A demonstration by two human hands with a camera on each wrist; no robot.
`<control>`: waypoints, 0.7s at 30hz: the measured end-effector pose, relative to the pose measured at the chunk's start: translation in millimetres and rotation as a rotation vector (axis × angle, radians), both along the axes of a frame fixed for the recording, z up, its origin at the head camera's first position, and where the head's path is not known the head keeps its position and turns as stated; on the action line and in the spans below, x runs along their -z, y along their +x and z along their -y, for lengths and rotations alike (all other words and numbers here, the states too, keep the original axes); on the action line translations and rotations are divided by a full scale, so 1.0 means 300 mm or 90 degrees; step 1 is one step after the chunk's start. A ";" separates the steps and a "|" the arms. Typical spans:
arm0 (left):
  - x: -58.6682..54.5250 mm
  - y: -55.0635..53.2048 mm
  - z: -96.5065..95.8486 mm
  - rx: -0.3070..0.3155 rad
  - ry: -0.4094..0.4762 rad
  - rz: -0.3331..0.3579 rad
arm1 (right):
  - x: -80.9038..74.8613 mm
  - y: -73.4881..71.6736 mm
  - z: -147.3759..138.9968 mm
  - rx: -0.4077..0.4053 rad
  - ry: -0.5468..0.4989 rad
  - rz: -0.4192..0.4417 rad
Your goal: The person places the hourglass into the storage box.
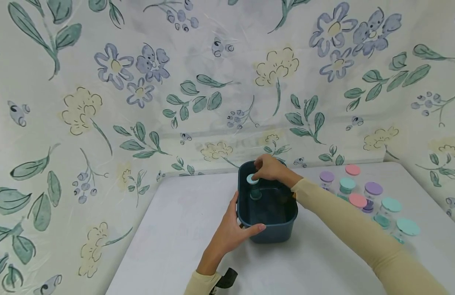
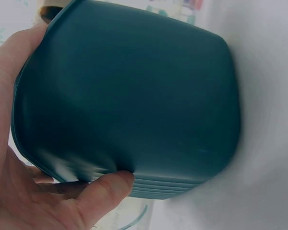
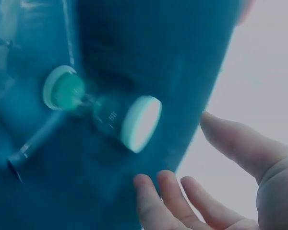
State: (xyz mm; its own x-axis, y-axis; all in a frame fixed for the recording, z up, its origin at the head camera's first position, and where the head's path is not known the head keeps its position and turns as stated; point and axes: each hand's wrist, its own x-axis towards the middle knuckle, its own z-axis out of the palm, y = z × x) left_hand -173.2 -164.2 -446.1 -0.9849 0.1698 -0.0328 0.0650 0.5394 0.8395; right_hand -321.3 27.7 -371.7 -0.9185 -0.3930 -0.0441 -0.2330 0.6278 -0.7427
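Observation:
A dark blue plastic bin [image 1: 273, 233] stands upright on the white table. My left hand [image 1: 229, 229] grips its near left corner, with the thumb over the front wall [image 2: 134, 96] and the other fingers along the side. Inside the bin's far left part is a sand timer [image 1: 254, 192] with teal caps and green sand. My right hand [image 1: 272, 169] reaches over the far rim, beside the timer's top cap. In the right wrist view, the fingers of my right hand [image 3: 278, 191] are spread apart from the sand timer [image 3: 105, 112], holding nothing.
On the table's right side stand several more sand timers with teal, purple [image 1: 373, 188] and pink [image 1: 357, 200] caps, partly behind my right sleeve [image 1: 345, 221]. A floral cloth [image 1: 212, 61] hangs behind the table [image 1: 183, 213]. A black wrist camera [image 1: 227, 278] sits at my left cuff.

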 end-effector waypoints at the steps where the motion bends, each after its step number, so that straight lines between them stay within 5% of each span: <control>1: -0.001 0.000 -0.001 -0.001 0.000 0.000 | -0.012 0.002 -0.012 -0.003 -0.012 -0.005; 8: -0.003 0.004 -0.003 -0.004 0.017 0.004 | -0.089 0.024 -0.123 0.003 -0.094 -0.029; 21: 0.005 -0.003 -0.003 0.000 0.016 -0.012 | -0.109 0.079 -0.388 0.119 -0.136 -0.050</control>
State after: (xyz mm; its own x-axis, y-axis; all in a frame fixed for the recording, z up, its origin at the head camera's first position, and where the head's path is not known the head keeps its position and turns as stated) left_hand -174.1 -163.3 -447.4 -0.9853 0.1705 -0.0102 0.0809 0.5184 0.8513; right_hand -297.5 144.1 -339.0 -0.9730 -0.2099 0.0959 -0.1906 0.4963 -0.8470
